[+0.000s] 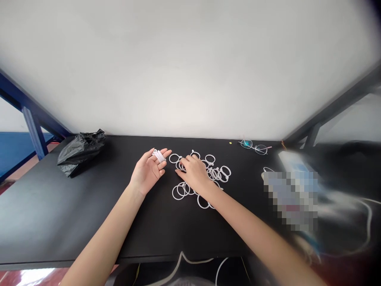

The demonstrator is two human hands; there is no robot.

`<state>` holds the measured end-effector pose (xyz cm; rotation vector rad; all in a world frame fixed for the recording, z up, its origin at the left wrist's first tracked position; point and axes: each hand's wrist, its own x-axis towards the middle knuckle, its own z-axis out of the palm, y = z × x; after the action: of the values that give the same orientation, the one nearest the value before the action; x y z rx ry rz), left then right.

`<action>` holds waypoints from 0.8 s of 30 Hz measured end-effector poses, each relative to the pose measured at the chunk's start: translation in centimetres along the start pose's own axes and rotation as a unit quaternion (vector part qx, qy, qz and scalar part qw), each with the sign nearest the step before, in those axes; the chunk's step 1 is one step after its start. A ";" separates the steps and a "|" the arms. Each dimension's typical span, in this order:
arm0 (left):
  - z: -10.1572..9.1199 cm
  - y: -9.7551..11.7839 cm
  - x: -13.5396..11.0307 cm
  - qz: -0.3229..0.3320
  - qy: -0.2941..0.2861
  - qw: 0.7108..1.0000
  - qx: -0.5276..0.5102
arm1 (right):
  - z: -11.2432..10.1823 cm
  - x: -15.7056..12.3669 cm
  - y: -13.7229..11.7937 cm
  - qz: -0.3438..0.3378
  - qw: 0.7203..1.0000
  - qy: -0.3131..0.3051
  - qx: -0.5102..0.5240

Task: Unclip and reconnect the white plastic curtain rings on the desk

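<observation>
Several white plastic rings (220, 173) lie scattered on a black table (59, 210) near its far edge. My left hand (149, 170) rests palm up, fingers stretched out, with a few white rings (158, 155) stacked on its fingers. My right hand (194, 171) lies palm down on the pile, its fingertips bent and touching a ring (180, 164) at the pile's left side. More rings (179, 191) show below my right wrist.
A crumpled black plastic bag (79, 151) sits at the table's far left. A pair of glasses (254, 147) lies at the far right by the white wall. A blurred object and white cables (364, 222) occupy the right side. Cables hang below the front edge.
</observation>
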<state>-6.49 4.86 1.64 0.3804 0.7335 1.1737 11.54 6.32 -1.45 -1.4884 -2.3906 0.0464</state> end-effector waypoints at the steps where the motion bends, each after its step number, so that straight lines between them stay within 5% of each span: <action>1: 0.0 0.1 0.0 0.003 0.006 1.000 -0.007 | 0.0 0.0 -0.1 -0.003 1.000 -0.001 0.002; 14: 0.2 -0.2 -0.1 -0.039 0.007 0.999 0.006 | -2.5 -0.2 0.4 0.068 0.977 -0.059 0.192; 24: 1.8 -3.2 -0.7 -0.144 -0.045 0.987 0.053 | -3.7 -3.1 4.0 0.099 0.850 0.053 0.515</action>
<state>-3.14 3.25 1.18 0.3996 0.7464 0.8419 17.31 4.91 0.51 -1.0983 -1.5911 1.0730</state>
